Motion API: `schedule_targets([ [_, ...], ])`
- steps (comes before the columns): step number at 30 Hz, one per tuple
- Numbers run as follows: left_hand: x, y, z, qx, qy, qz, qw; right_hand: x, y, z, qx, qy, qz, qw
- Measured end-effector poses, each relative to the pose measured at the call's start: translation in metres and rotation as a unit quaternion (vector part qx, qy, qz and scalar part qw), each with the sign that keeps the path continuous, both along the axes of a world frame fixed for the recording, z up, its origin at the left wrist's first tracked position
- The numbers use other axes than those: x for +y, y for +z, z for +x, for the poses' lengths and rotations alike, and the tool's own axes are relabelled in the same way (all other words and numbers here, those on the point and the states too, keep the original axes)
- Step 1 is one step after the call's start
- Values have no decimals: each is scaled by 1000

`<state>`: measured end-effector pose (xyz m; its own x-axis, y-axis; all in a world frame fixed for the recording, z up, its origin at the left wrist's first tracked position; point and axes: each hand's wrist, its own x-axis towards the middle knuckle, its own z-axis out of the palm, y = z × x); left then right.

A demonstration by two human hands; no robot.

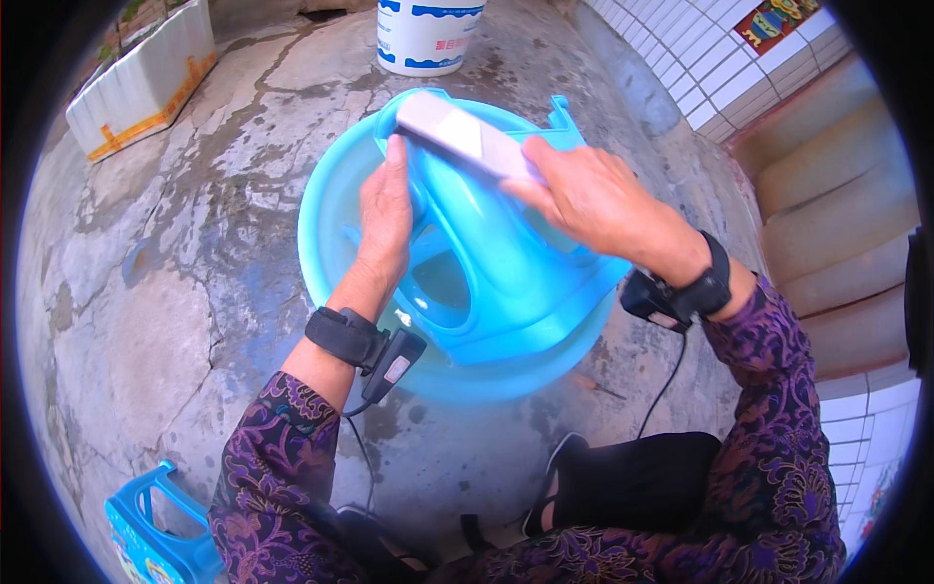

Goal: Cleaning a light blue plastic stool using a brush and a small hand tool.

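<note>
A light blue plastic stool (511,270) lies tilted across a round blue basin (314,219) that holds water. My left hand (387,212) grips the stool at its upper left part, thumb pointing up along the edge. In my right hand (591,193) is a brush (467,142) with a pale, flat back; its far end rests at the stool's upper left leg, close to my left thumb. The brush's underside is mostly hidden. Through an oval opening in the stool, cloudy water shows.
A white bucket with blue trim (430,44) stands beyond the basin. At the upper left is a white foam box (146,80). A small blue stool (160,533) is at the lower left. Cables hang from both wrist devices. A tiled wall (678,66) rises on the right.
</note>
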<state>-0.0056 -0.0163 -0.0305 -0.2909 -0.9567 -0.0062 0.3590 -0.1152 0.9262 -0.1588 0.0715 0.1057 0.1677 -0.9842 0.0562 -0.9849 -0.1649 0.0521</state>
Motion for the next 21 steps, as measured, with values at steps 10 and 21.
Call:
schedule_targets([
  [10, 11, 32, -2, 82, -67, 53, 993, -17, -2, 5, 66, 116, -90, 987],
  [21, -1, 12, -11, -48, -5, -32, 998, 90, -22, -75, -112, 27, 12, 993],
])
